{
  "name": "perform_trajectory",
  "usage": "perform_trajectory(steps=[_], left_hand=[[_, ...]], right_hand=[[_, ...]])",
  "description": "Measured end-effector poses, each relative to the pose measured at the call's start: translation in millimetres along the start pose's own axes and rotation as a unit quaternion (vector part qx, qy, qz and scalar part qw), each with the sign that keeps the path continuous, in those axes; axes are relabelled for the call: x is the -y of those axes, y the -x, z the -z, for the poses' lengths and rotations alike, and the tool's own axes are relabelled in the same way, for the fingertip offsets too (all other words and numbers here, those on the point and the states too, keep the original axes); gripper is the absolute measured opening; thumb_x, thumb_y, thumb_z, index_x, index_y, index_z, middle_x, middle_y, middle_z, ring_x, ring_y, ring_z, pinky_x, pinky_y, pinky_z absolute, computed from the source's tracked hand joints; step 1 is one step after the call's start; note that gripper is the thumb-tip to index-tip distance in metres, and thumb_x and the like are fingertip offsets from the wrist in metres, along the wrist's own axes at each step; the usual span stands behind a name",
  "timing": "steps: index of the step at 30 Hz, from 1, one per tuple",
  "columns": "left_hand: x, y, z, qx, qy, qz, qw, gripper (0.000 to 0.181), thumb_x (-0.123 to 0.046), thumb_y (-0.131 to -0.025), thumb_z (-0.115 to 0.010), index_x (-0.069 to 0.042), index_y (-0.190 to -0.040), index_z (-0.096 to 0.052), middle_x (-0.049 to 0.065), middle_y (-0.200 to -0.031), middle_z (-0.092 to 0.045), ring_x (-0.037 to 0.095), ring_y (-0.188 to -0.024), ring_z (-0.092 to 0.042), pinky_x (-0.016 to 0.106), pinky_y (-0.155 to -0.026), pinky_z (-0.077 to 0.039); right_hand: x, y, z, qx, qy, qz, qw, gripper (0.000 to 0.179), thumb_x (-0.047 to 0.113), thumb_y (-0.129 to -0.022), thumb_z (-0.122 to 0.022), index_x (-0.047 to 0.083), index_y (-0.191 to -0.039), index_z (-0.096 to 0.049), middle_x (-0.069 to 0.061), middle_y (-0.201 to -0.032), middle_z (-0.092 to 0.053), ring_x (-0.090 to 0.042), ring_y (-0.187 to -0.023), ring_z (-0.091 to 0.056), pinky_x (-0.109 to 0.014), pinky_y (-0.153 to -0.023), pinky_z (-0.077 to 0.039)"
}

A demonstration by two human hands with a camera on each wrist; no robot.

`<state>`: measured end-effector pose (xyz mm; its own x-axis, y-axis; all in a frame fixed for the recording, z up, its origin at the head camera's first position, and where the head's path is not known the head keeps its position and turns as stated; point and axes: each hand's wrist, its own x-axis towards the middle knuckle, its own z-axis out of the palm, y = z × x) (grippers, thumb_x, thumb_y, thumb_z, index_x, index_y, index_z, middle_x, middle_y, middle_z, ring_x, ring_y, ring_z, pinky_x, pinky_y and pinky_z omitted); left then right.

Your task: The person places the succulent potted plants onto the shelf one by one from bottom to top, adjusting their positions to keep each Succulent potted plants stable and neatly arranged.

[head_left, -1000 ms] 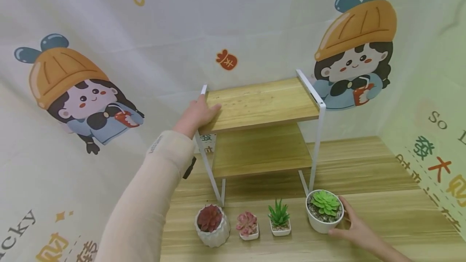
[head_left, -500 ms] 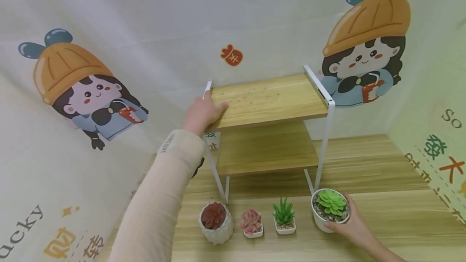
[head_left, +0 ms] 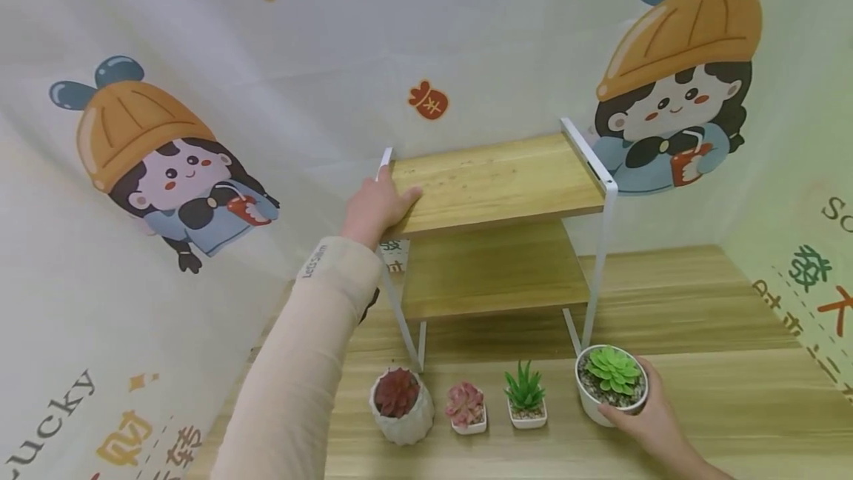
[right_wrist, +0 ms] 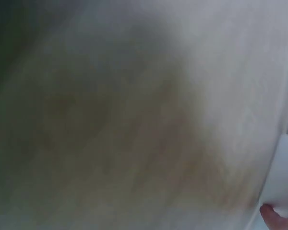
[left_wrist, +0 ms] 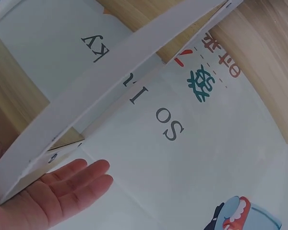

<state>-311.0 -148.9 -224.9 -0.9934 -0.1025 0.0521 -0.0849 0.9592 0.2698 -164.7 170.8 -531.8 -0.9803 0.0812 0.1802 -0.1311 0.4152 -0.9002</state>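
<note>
My left hand (head_left: pixel 378 206) grips the upper left side of a two-tier shelf rack (head_left: pixel 500 184), its thumb over the top board. In the left wrist view the fingers (left_wrist: pixel 81 184) extend past the white frame (left_wrist: pixel 101 81). Before the rack's right leg, my right hand (head_left: pixel 649 410) holds a round white pot with a bright green succulent (head_left: pixel 613 370), thumb at its front and fingers at its right side. The right wrist view is mostly blurred; a fingertip (right_wrist: pixel 271 215) touches a white surface (right_wrist: pixel 283 172) there.
To the left of the held pot, a small aloe-like plant (head_left: pixel 525 391), a pink succulent (head_left: pixel 465 402) and a dark red succulent in a ribbed white pot (head_left: pixel 403 413) stand in a row on the wood-grain table (head_left: pixel 720 384). A printed cloth (head_left: pixel 320 95) hangs behind.
The head view has shifted, so everything appears farther right. My right thumb has come onto the front of the pot. The left hand keeps its hold on the rack.
</note>
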Motion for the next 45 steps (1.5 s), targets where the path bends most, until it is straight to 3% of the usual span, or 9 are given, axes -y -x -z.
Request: perform_trajectory(steps=[8,10,17,24,29,32,35,39,45], left_hand=[[-1.1,0.5,3.5,0.009,0.010,0.006,0.9999,0.077,-0.055,-0.091,-0.039,-0.007,-0.146,-0.015,0.026,-0.138,-0.036,0.040,-0.122,-0.042,0.048,-0.099,-0.037],[-1.5,0.0,4.1,0.011,0.012,0.007,0.9998,0.076,-0.055,-0.091,-0.038,-0.008,-0.146,-0.015,0.026,-0.138,-0.037,0.040,-0.122,-0.042,0.048,-0.099,-0.037],[0.4,-0.7,3.0,0.005,0.030,-0.003,0.9995,0.070,-0.052,-0.093,-0.038,-0.007,-0.144,-0.021,0.025,-0.134,-0.042,0.040,-0.119,-0.045,0.048,-0.098,-0.039],[4.1,-0.4,2.3,0.001,0.035,-0.001,0.9994,0.069,-0.051,-0.093,-0.038,-0.008,-0.144,-0.021,0.026,-0.134,-0.043,0.040,-0.119,-0.045,0.048,-0.097,-0.039],[4.9,-2.4,3.2,0.004,0.046,0.003,0.9989,0.065,-0.047,-0.095,-0.036,-0.010,-0.145,-0.019,0.024,-0.138,-0.039,0.039,-0.123,-0.041,0.049,-0.101,-0.035],[4.5,-2.9,3.5,0.007,0.048,0.004,0.9988,0.063,-0.045,-0.096,-0.034,-0.010,-0.146,-0.017,0.022,-0.140,-0.037,0.038,-0.126,-0.039,0.049,-0.103,-0.033],[3.9,-3.3,3.7,0.010,0.052,0.007,0.9986,0.063,-0.044,-0.096,-0.034,-0.011,-0.146,-0.016,0.022,-0.142,-0.035,0.037,-0.127,-0.037,0.049,-0.104,-0.031],[3.3,-3.3,3.6,0.010,0.052,0.014,0.9985,0.060,-0.040,-0.097,-0.034,-0.012,-0.146,-0.015,0.023,-0.140,-0.037,0.038,-0.126,-0.039,0.049,-0.103,-0.033],[3.4,-2.1,3.2,0.008,0.046,0.020,0.9987,0.056,-0.037,-0.098,-0.033,-0.013,-0.146,-0.016,0.023,-0.139,-0.038,0.038,-0.124,-0.041,0.049,-0.102,-0.034]], right_hand=[[3,0.8,-1,-0.009,-0.014,0.004,0.9999,0.089,0.007,-0.068,-0.076,-0.010,-0.133,-0.017,-0.035,-0.125,-0.035,-0.048,-0.112,-0.039,-0.056,-0.096,-0.033],[4,0.6,0,-0.009,-0.007,0.002,0.9999,0.089,0.007,-0.069,-0.076,-0.010,-0.134,-0.018,-0.034,-0.126,-0.036,-0.043,-0.111,-0.041,-0.035,-0.097,-0.038],[-1,2.0,1,-0.025,-0.025,0.005,0.9994,0.084,0.005,-0.070,-0.075,-0.008,-0.133,-0.021,-0.030,-0.125,-0.038,0.019,-0.097,-0.028,0.003,-0.080,-0.024],[8,5.1,3,-0.005,0.002,0.011,0.9999,0.085,0.008,-0.070,-0.076,-0.009,-0.134,-0.022,-0.032,-0.127,-0.037,-0.020,-0.112,-0.040,-0.025,-0.099,-0.033],[22,3.4,5,-0.022,0.014,0.093,0.9954,0.087,0.005,-0.062,-0.079,-0.009,-0.131,-0.028,-0.031,-0.123,-0.043,0.018,-0.100,-0.030,0.002,-0.083,-0.023],[34,0.7,9,-0.028,0.010,0.127,0.9915,0.091,0.002,-0.057,-0.080,-0.010,-0.131,-0.029,-0.031,-0.121,-0.044,0.021,-0.099,-0.029,0.001,-0.082,-0.027],[49,-2.3,12,-0.028,0.007,0.136,0.9902,0.094,0.003,-0.055,-0.081,-0.008,-0.133,-0.029,-0.030,-0.123,-0.043,0.019,-0.101,-0.029,-0.024,-0.092,-0.042],[70,-6.9,14,-0.021,0.001,0.141,0.9898,0.096,0.004,-0.056,-0.080,-0.005,-0.136,-0.028,-0.028,-0.126,-0.043,0.017,-0.104,-0.028,-0.057,-0.091,-0.037],[101,-16.8,14,-0.007,-0.001,0.154,0.9881,0.094,0.007,-0.058,-0.080,-0.003,-0.137,-0.029,-0.023,-0.128,-0.044,-0.010,-0.110,-0.045,-0.009,-0.086,-0.034]])
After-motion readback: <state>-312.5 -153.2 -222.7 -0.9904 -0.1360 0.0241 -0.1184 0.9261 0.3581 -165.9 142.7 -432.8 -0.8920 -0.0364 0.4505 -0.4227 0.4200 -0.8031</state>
